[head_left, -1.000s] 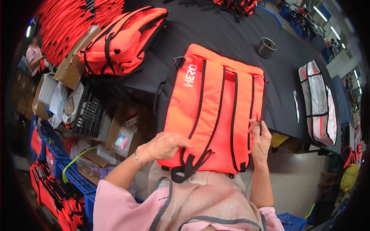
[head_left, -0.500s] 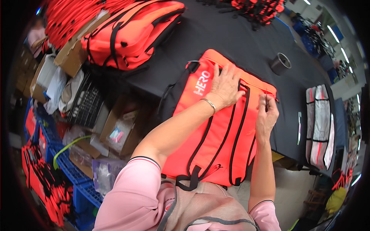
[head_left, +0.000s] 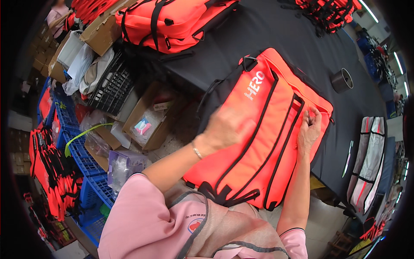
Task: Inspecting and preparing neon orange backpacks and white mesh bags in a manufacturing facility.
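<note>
A bright orange-red backpack (head_left: 258, 162) with black piping, black webbing and pale lettering lies slanted on the black-covered table, its lower end against my apron. My left hand (head_left: 224, 129) is over the left half of its front, smeared by motion; whether it touches the fabric I cannot tell. Near the upper right of the bag, my right hand (head_left: 309, 131) is closed in a pinch. A small dark thing shows between its thumb and fingers, too little of it visible to name.
Another orange bag (head_left: 172, 26) lies at the far left of the table (head_left: 302, 56). To the right are a dark cup (head_left: 342, 80), a toothbrush (head_left: 347, 159) and a silver-grey folded piece (head_left: 366, 162). Cartons, a black crate (head_left: 113, 86) and blue pallets (head_left: 82, 151) stand at left.
My left hand has left the bag's upper part and moved down to the left. My right hand stays pinched near the upper right edge. The whole view has shifted.
</note>
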